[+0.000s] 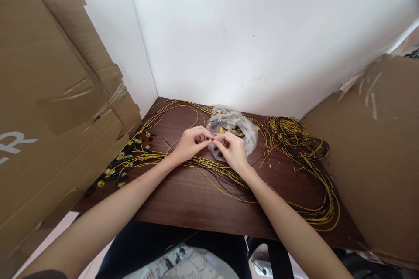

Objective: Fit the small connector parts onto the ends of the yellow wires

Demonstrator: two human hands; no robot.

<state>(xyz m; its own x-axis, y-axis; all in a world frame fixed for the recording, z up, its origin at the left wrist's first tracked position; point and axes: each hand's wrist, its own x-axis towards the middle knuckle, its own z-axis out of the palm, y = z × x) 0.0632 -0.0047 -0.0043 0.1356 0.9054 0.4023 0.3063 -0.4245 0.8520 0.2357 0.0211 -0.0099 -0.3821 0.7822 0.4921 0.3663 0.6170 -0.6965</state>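
Note:
My left hand and my right hand meet above the middle of a dark wooden table. Both pinch a small black and yellow part between their fingertips; I cannot make out which hand carries it. Just behind the hands lies a clear plastic bag with small yellow and black connectors inside. Thin yellow and black wires run across the table under my wrists.
A tangled coil of yellow and black wires lies at the back right, with loops trailing to the front right edge. Finished wire ends with yellow connectors lie at the left. Cardboard boxes flank the table on both sides. White walls stand behind.

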